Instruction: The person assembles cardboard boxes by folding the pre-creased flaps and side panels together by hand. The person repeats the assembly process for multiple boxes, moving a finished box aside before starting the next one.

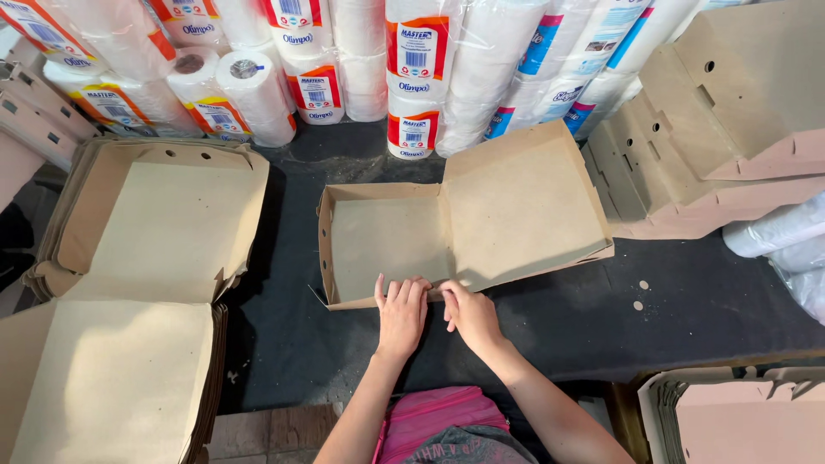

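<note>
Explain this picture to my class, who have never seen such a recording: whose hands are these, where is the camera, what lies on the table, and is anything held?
One camera sits on a person's head and looks down. No machine is here, only two bare hands. The left hand and right hand press on the near edge of a half-folded brown cardboard box on a dark table. Neither hand lifts anything. Flat box blanks are stacked at left, folded boxes at right, wrapped paper rolls behind.

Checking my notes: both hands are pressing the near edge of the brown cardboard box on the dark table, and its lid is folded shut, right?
Not quite. In the head view the brown cardboard box lies open, lid flap spread to the right. Both the left hand and right hand do press its near edge on the dark table.
</note>
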